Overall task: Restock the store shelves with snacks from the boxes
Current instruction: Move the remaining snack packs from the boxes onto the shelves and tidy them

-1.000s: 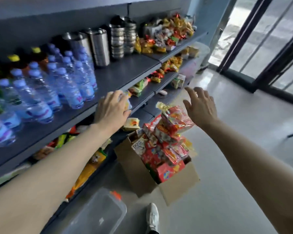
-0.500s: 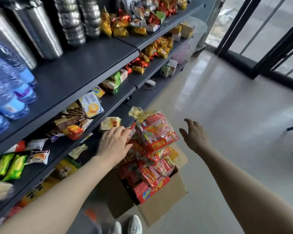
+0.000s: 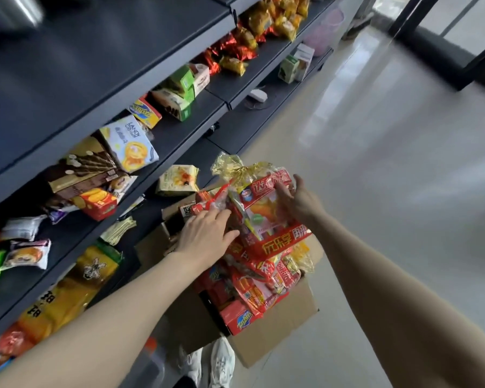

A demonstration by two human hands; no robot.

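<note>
Head view, reading left to right: I have the dark grey metal shelves (image 3: 179,130) on my left, their tiers scattered with mixed boxed and bagged snacks. Below and to the right of them the brown cardboard box (image 3: 275,329) stands on the floor, heaped with red snack packs. My left hand (image 3: 205,239) lies on the left flank of the heap, fingers fairly straight and together, pressing rather than clutching. Between my two hands sits the big clear gift bag with red banners and a gold-tied top (image 3: 266,211), crowning the pile. My right hand (image 3: 297,203) is on its right face, fingers spread along the plastic and touching it; I cannot tell whether the thumb has hooked round the far edge.

I judge this to be the pick-up step: both hands bracket the bag, neither has truly closed on it. Next I would need to tighten both sides, lift it straight up off the pile so the loose packs under it stay put, then swing left to a bare stretch of shelf.
</note>
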